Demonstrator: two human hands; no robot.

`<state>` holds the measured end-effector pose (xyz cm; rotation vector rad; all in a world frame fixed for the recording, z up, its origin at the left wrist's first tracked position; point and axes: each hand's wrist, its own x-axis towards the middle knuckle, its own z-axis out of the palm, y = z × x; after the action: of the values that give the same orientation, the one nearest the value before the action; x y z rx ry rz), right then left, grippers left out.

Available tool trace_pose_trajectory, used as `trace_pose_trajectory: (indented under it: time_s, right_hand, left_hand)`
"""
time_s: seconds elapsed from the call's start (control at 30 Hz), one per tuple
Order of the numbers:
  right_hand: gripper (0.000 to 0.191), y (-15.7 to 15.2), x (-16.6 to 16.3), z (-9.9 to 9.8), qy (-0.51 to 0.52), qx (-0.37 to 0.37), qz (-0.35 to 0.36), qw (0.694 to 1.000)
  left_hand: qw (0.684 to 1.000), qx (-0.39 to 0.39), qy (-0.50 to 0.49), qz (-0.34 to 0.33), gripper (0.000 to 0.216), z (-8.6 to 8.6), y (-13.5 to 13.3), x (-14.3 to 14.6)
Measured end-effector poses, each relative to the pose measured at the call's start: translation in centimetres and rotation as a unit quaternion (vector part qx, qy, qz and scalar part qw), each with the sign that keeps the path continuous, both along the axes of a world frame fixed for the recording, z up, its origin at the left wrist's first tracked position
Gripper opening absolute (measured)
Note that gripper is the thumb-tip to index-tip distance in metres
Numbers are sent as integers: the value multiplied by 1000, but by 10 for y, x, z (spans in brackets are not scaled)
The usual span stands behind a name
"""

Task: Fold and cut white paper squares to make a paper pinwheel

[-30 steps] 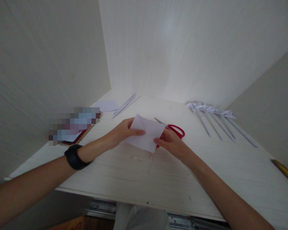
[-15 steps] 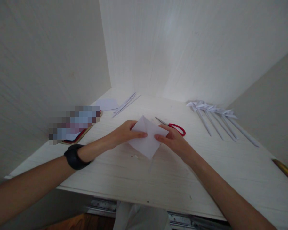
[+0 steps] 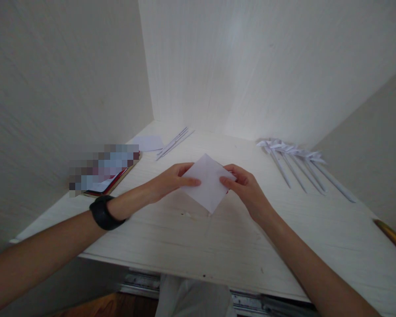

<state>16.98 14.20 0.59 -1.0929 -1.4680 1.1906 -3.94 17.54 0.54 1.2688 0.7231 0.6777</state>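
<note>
A square of white paper (image 3: 208, 184), turned corner-up with faint crease lines, is held above the table between my two hands. My left hand (image 3: 181, 175), with a black band on its wrist, pinches the left corner, thumb on the front. At the right corner my right hand (image 3: 242, 181) grips the paper the same way, thumb in front and fingers behind. The scissors are hidden behind the paper and my right hand, apart from a speck of red.
Thin white paper strips (image 3: 175, 143) lie at the back beside a flat white sheet (image 3: 148, 143). On the left is a phone-like object (image 3: 100, 187), partly pixelated. Folded paper pieces with pointed sticks (image 3: 293, 152) lie at the back right. A gold-coloured object (image 3: 394, 237) sits at the right edge.
Both hands and the paper have shifted slightly right and away from me. The paper now covers the scissors, which showed before.
</note>
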Motion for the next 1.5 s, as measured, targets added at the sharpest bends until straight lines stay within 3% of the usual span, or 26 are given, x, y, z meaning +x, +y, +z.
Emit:
trace_pose_trajectory:
  time_s: [0.27, 0.63, 0.8, 1.23, 1.5]
  right_hand:
    - [16, 0, 2, 2, 34, -10, -10, 999]
    - [16, 2, 4, 3, 34, 8, -3, 999]
    - [15, 2, 5, 3, 29, 29, 2, 999]
    - [19, 2, 5, 5, -7, 85, -16, 996]
    - [24, 0, 3, 4, -47, 131, -3, 990]
  left_hand:
    - [998, -6, -44, -33, 43, 0, -2, -4]
    - [999, -6, -45, -31, 35, 0, -1, -4]
    - [996, 9, -63, -56, 26, 1, 0, -5]
    - [990, 80, -26, -116, 36, -1, 3, -7]
    - [995, 60, 0, -82, 30, 4, -1, -6]
